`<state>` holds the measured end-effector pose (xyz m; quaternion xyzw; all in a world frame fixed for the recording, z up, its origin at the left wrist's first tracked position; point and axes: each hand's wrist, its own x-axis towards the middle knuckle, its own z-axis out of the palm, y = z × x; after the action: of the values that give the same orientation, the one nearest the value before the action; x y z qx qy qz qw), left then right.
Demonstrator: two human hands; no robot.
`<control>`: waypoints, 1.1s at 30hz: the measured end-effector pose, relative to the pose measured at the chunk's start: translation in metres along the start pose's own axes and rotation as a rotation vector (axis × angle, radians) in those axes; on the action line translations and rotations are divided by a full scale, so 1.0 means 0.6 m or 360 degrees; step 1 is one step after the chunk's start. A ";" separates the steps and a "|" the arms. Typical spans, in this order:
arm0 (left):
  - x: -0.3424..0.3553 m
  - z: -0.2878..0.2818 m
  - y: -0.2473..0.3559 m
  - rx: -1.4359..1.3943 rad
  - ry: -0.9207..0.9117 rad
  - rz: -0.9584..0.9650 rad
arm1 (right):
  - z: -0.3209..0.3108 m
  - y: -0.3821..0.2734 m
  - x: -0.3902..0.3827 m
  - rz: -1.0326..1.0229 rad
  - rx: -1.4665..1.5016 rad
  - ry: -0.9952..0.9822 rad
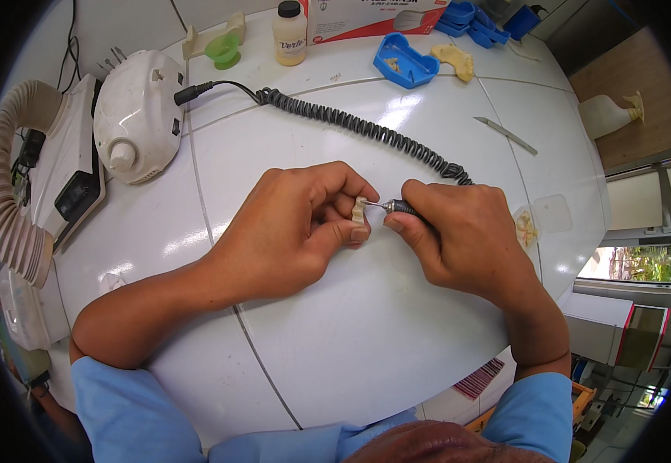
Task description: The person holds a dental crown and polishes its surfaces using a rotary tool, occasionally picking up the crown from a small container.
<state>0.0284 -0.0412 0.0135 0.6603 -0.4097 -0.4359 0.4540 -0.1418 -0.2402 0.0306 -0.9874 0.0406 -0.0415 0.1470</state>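
Observation:
My left hand [281, 231] has its thumb and fingers closed round a small beige, ridged dental piece [358, 213], held up above the white tiled tabletop [335, 339]. In my right hand [466, 231] is a slim rotary handpiece [401, 207] with a dark grip, pointed leftward. Its thin metal bit [375, 204] reaches the upper part of the piece; whether it touches is too small to tell. A black coiled cord [366, 131] runs from a white control unit [138, 116] toward the handpiece, partly hidden behind my right hand.
Left stands a machine with a ribbed hose [15, 208]. Along the back are a green cup [223, 50], a bottle [289, 42], a mask box [374, 23], blue trays [409, 77] and a beige cast [455, 62]. A blade tool [505, 135] and clear container [551, 216] lie right.

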 end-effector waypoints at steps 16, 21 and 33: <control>0.000 0.001 -0.001 -0.0001 0.0030 0.0002 | -0.002 -0.001 0.001 0.0007 -0.0007 -0.0032; -0.001 0.001 0.007 0.0043 0.0070 -0.0018 | 0.000 -0.001 0.001 0.0007 -0.0003 -0.0023; -0.001 0.002 0.003 0.0072 0.0079 -0.0024 | -0.003 0.001 0.001 -0.0012 0.0008 -0.0038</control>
<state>0.0271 -0.0416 0.0151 0.6841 -0.4031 -0.4135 0.4456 -0.1413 -0.2416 0.0324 -0.9876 0.0351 -0.0304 0.1500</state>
